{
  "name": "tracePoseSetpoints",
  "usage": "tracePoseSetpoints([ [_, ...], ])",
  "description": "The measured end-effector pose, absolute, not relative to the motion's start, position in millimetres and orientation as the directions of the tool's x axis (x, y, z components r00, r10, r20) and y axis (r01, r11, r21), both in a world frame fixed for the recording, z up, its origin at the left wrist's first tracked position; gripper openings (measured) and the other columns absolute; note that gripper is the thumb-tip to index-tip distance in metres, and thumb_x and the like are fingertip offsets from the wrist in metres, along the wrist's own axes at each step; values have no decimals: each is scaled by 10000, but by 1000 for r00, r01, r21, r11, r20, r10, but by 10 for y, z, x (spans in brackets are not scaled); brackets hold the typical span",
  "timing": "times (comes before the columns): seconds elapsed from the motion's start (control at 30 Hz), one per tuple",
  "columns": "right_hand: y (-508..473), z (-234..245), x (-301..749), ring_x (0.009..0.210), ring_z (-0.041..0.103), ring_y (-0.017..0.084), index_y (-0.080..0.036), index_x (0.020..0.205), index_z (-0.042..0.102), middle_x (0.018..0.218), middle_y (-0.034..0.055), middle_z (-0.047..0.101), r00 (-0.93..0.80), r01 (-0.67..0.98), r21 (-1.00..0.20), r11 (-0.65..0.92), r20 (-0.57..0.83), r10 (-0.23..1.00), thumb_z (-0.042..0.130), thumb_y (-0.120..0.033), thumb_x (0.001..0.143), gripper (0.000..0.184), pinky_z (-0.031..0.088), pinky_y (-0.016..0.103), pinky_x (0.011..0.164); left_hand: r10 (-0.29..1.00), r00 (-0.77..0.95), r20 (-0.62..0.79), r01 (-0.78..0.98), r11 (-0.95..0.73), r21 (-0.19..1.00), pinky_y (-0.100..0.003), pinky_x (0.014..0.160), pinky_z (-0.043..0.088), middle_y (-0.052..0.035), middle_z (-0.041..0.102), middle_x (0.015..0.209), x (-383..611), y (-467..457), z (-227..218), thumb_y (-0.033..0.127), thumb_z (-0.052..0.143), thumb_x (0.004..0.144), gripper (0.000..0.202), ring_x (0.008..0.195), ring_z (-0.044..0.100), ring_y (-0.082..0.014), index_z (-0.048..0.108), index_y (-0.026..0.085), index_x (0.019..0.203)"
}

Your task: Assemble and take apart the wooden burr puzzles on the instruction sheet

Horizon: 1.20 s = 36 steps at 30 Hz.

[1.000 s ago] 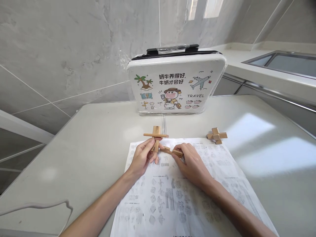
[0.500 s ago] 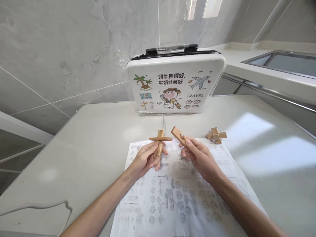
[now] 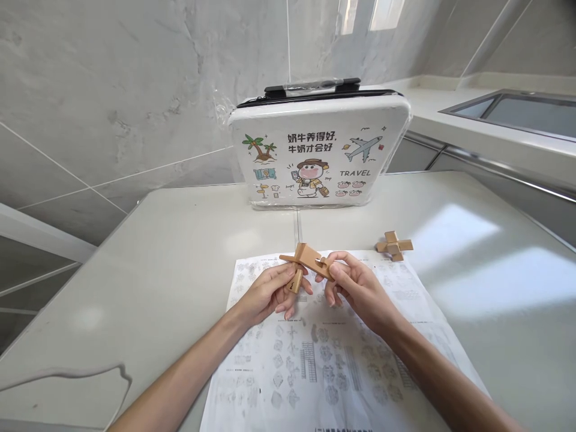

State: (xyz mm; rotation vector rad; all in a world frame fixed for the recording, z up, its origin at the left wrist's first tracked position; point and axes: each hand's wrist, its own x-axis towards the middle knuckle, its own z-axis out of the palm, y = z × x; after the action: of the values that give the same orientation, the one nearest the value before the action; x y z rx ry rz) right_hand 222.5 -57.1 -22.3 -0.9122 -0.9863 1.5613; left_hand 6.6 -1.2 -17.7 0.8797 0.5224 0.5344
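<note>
Between thumb and fingers, my left hand (image 3: 272, 292) grips a pair of crossed wooden puzzle pieces (image 3: 294, 281); a dark mark shows on the near end. My right hand (image 3: 355, 282) pinches the lower end of a flat, notched wooden puzzle piece (image 3: 310, 259). That piece's far end overlaps the crossed pieces, and I cannot tell whether they are joined. Both hands are over a printed instruction sheet (image 3: 315, 384) with small diagrams. Beyond its upper right edge sits an assembled wooden cross puzzle (image 3: 393, 246).
A white case (image 3: 315, 120) in clear plastic wrap, with cartoon prints and a black handle, stands upright at the back of the pale table (image 3: 189, 240). Behind it rises a grey tiled wall (image 3: 112, 78). At right is a counter with a dark inset panel (image 3: 531, 114).
My right hand has brought its notched piece left, up against the crossed pieces. My left hand has tilted those pieces and shifted slightly right. The cross puzzle has stayed put.
</note>
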Motion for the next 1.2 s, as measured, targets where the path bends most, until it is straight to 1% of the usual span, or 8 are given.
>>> tracePoseSetpoints([
  [0.2, -573, -237, 2231, 558, 618, 125, -238, 1073, 544, 925, 45, 750, -164, -325, -940, -101, -49, 985, 635, -474, 1008, 262, 438, 269, 540, 628, 752, -200, -218, 524, 824, -238, 427, 508, -93, 749, 917, 67, -17, -180, 385, 615, 1009, 317, 353, 385, -13, 688, 88, 1092],
  [0.43, -577, -238, 2229, 560, 616, 121, -242, 1087, 551, 925, 43, 751, -170, -324, -940, -110, -56, 984, 650, -471, 1000, 265, 433, 262, 531, 615, 762, -202, -238, 556, 796, -217, 388, 476, -59, 723, 824, 63, -15, -146, 386, 662, 972, 306, 345, 346, -8, 681, 83, 932],
  [0.53, -583, -237, 2228, 564, 623, 126, -241, 1089, 557, 936, 46, 749, -171, -318, -941, -113, -60, 984, 648, -476, 999, 267, 436, 266, 528, 606, 767, -210, -228, 563, 795, -218, 384, 478, -48, 720, 787, 63, -18, -143, 392, 667, 964, 302, 341, 341, -14, 664, 91, 947],
  [0.7, -590, -225, 2231, 553, 623, 124, -233, 1068, 564, 922, 43, 741, -129, -295, -952, -88, -52, 990, 655, -474, 994, 268, 441, 267, 528, 620, 760, -194, -217, 524, 824, -231, 396, 501, -59, 734, 817, 73, -28, -165, 413, 639, 986, 312, 335, 367, -19, 645, 101, 980],
  [0.87, -603, -193, 2230, 545, 618, 127, -230, 1047, 565, 899, 41, 737, -93, -260, -963, -66, -43, 995, 664, -482, 985, 278, 445, 272, 529, 616, 765, -189, -211, 516, 830, -229, 402, 508, -40, 719, 754, 71, -24, -179, 409, 635, 994, 315, 329, 381, -27, 655, 94, 1009],
  [0.97, -608, -182, 2226, 542, 615, 124, -232, 1044, 566, 883, 34, 737, -87, -251, -966, -66, -45, 995, 664, -486, 983, 279, 444, 268, 532, 588, 785, -195, -193, 532, 824, -229, 409, 511, -45, 724, 775, 59, -19, -183, 414, 622, 1001, 323, 335, 381, -25, 664, 94, 1020],
  [1.1, -609, -186, 2208, 563, 625, 129, -234, 1057, 563, 840, 20, 732, -138, -223, -971, -92, -62, 988, 660, -488, 986, 281, 450, 263, 545, 514, 838, -185, -174, 571, 802, -242, 433, 525, -68, 740, 832, 46, -31, -201, 408, 620, 1003, 322, 349, 396, -27, 660, 105, 1104],
  [1.2, -611, -205, 2195, 562, 599, 125, -232, 1039, 563, 801, 10, 716, -193, -174, -980, -99, -64, 979, 633, -506, 997, 287, 448, 259, 540, 462, 870, -171, -154, 585, 796, -235, 434, 517, -87, 741, 832, 42, -46, -207, 407, 610, 1010, 311, 370, 434, -41, 655, 108, 1081],
])
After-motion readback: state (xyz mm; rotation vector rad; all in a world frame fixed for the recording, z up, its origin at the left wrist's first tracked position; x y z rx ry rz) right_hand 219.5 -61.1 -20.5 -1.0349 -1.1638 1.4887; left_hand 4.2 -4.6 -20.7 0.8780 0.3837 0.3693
